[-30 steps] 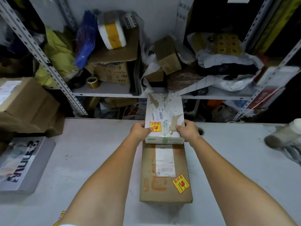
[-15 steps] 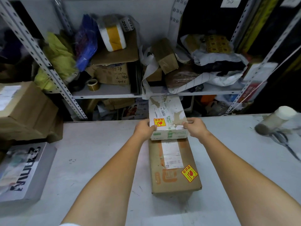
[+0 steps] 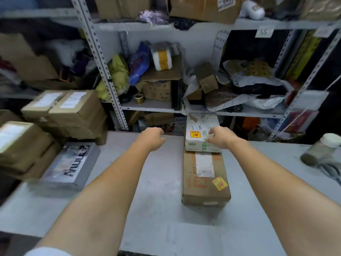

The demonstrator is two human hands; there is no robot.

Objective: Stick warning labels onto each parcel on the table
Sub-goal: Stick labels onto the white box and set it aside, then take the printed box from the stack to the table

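A metal rack (image 3: 103,71) crammed with cartons and bags fills the wall in front of me. Below it runs the grey table (image 3: 156,182). At its left end sits a stack of brown cartons (image 3: 70,111), and just before them lies a flat grey box (image 3: 68,163) with dark lettering.

Right of centre a brown parcel (image 3: 204,182) lies lengthwise, pointing away from me. A white parcel (image 3: 201,133) sits at its far end, at the back edge of the table. The two meet end to end; whether the white one overlaps the brown I cannot tell. Far right, blurred, a jar (image 3: 321,150) with a white lid lies on its side.

My left hand (image 3: 153,138) hangs over the table left of the white parcel, clear of it, fingers loosely curled and holding nothing. My right hand (image 3: 219,137) is at that parcel's near right corner, fingers slack and spread over the top, not clamped on it.

Each parcel bears a yellow label: one (image 3: 195,134) on the white top at its left side, the other (image 3: 219,183) near the brown one's near right corner.
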